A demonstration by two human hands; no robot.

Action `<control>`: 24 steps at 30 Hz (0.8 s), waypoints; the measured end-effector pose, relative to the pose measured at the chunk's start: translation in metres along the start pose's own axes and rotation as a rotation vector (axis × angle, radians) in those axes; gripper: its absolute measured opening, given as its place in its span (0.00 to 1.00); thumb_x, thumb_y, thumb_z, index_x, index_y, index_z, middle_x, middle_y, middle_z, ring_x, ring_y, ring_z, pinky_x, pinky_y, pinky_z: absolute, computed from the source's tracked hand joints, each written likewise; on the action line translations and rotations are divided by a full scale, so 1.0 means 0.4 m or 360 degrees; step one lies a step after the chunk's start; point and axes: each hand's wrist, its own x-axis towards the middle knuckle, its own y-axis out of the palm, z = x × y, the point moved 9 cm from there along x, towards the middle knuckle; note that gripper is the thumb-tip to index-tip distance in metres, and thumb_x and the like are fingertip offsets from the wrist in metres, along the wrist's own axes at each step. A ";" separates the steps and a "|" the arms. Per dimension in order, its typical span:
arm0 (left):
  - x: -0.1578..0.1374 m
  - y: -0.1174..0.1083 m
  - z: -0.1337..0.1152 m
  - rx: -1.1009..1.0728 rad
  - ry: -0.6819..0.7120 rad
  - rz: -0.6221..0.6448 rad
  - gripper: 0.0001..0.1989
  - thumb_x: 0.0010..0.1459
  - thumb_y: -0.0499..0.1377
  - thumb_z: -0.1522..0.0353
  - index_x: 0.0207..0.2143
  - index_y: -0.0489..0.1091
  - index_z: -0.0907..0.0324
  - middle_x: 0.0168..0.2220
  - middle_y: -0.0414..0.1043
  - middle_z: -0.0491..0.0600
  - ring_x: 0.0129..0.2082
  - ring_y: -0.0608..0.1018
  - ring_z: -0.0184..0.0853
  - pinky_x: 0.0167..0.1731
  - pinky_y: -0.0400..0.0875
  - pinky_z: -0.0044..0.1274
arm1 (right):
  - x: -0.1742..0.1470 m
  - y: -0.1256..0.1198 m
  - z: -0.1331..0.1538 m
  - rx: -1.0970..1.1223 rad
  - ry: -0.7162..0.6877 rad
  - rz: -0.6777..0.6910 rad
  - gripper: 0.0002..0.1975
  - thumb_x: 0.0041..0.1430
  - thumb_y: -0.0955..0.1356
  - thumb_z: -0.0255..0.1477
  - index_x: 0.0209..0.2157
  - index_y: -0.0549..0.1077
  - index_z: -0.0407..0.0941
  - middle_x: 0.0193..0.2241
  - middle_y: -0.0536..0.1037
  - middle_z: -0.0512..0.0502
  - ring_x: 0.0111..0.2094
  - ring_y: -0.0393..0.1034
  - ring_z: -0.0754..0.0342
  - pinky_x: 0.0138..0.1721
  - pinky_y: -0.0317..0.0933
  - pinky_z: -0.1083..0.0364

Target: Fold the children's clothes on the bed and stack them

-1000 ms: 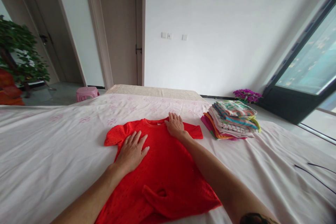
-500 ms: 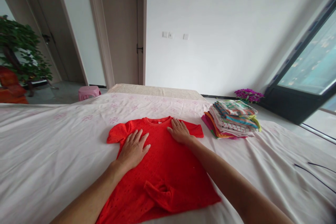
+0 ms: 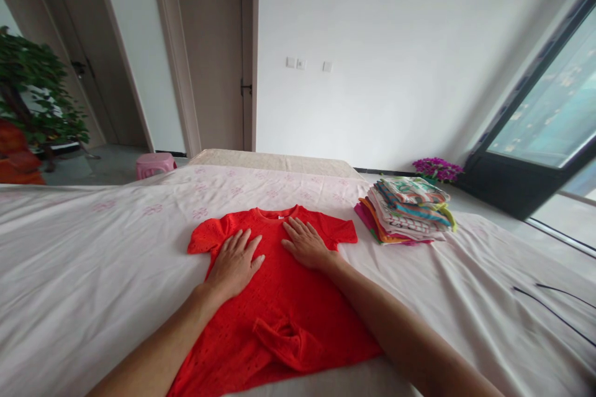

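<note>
A red short-sleeved top [image 3: 298, 298] lies spread on the bed, its neckline away from me. Bunched fabric forms a small twist near its lower hem. My left hand [image 3: 236, 263] rests on the chest of the top beside the left sleeve, fingers spread and palm down. Just below the neckline, my right hand [image 3: 307, 244] is laid on the right half of the top with its fingers stretched out. Neither hand grips the cloth. Part of the lower left of the top is hidden by my left forearm.
Right of the top stands a stack of folded clothes [image 3: 405, 211]. A pale sheet [image 3: 116, 273] with pink flowers covers the bed. Dark cords [image 3: 554, 315] lie at the right. Beyond the bed are a pink stool [image 3: 156, 164] and purple flowers [image 3: 437, 169].
My right hand has slid left across the top, from near the right shoulder toward the middle below the neckline. My left hand stays in nearly the same spot. The view has shifted slightly.
</note>
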 end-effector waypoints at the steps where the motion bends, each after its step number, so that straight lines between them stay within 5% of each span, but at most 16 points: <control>1: -0.001 -0.003 -0.001 0.0004 0.0003 0.0000 0.26 0.64 0.51 0.58 0.62 0.63 0.56 0.65 0.59 0.59 0.65 0.62 0.47 0.62 0.56 0.41 | 0.001 -0.002 -0.016 -0.0006 0.0060 -0.0008 0.35 0.69 0.50 0.48 0.69 0.47 0.45 0.70 0.42 0.45 0.70 0.33 0.49 0.67 0.31 0.46; 5: -0.002 -0.010 -0.004 0.0020 0.0000 0.0032 0.26 0.64 0.51 0.59 0.62 0.64 0.57 0.65 0.60 0.58 0.64 0.63 0.46 0.62 0.57 0.40 | 0.007 -0.011 -0.073 0.0001 0.0227 -0.0071 0.34 0.69 0.52 0.47 0.69 0.49 0.43 0.70 0.47 0.43 0.70 0.37 0.49 0.67 0.32 0.46; 13: 0.005 -0.023 0.011 -0.0025 -0.0058 -0.0004 0.23 0.64 0.50 0.64 0.58 0.67 0.58 0.60 0.67 0.54 0.62 0.66 0.43 0.61 0.58 0.37 | 0.006 -0.020 -0.081 0.0046 0.0209 -0.0210 0.31 0.68 0.55 0.45 0.67 0.55 0.45 0.68 0.53 0.42 0.69 0.43 0.50 0.66 0.33 0.47; 19: 0.005 -0.088 0.079 0.0175 -0.0337 -0.0174 0.23 0.62 0.50 0.65 0.58 0.66 0.58 0.60 0.67 0.56 0.64 0.62 0.47 0.63 0.48 0.43 | 0.002 -0.028 -0.082 0.0093 0.0202 -0.0214 0.30 0.68 0.55 0.44 0.66 0.56 0.45 0.68 0.54 0.42 0.68 0.44 0.50 0.66 0.35 0.47; 24: 0.002 -0.077 0.177 0.0219 -0.0562 0.0015 0.22 0.63 0.49 0.63 0.57 0.66 0.58 0.58 0.69 0.58 0.58 0.68 0.47 0.58 0.58 0.42 | 0.002 -0.031 -0.082 0.0114 0.0195 -0.0233 0.30 0.68 0.56 0.44 0.66 0.57 0.45 0.67 0.55 0.42 0.68 0.45 0.50 0.66 0.35 0.47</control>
